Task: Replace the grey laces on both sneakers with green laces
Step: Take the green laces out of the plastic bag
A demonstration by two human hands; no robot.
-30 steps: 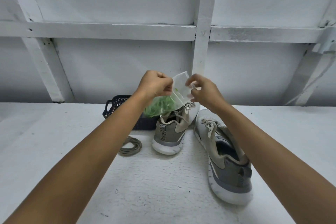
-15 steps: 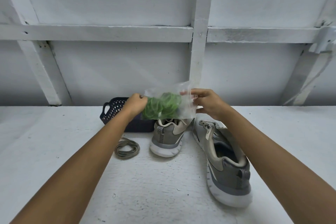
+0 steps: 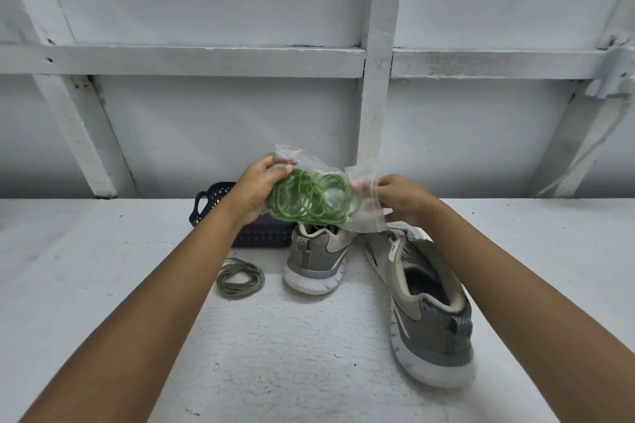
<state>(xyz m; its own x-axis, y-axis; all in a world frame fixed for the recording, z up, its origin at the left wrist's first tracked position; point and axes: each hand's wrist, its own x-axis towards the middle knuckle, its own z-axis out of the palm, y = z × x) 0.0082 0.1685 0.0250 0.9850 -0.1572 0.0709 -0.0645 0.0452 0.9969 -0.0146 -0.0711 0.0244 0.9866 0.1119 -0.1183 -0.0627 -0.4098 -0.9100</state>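
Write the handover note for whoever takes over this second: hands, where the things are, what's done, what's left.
Hands: the left hand grips the left end of the clear bag, held up above the shoes; the right hand pinches the bag's right edge.
Laces: the green laces are coiled inside the bag, none out. The grey laces lie coiled on the table, left of the far sneaker.
The near sneaker stands to the right; a dark basket sits behind.
Done: grey laces appear off, but the bag hides the shoe fronts, so check.
Left: take the green laces out and lace both sneakers.
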